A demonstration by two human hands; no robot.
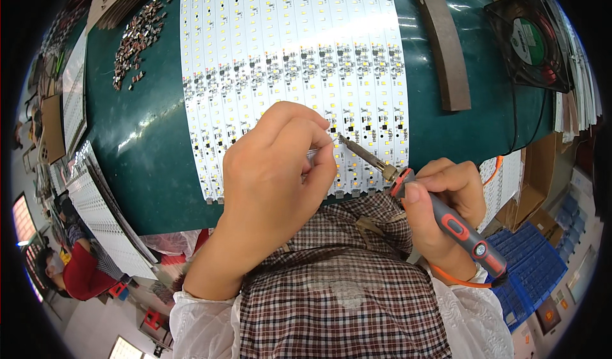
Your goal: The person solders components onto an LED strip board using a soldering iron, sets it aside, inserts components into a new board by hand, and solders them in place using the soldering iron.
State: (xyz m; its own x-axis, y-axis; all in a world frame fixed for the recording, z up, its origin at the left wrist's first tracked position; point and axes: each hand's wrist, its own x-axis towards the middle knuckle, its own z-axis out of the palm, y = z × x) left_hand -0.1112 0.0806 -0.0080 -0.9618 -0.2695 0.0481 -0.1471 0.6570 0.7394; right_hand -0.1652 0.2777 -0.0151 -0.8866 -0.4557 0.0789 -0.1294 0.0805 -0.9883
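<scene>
A white panel of LED circuit boards [299,28], joined side by side in strips, lies on the green table in front of me. My right hand [446,196] is closed round the grey and red handle of a soldering iron [456,222]. The iron's tip meets the panel's lower part, beside a small black component. Just left of that tip, my left hand [280,155] rests over the strips with thumb and forefinger pinched. A thin, shiny solder wire [336,138] comes out between these fingers toward the tip; the rest of it is mostly hidden by the hand.
Small loose metal parts [137,37] are heaped at the far left of the green table [146,180]. A long brown bar [441,47] lies right of the panel. Beyond it stands a black fan [528,40] with its cable. A co-worker in red [92,266] is at lower left.
</scene>
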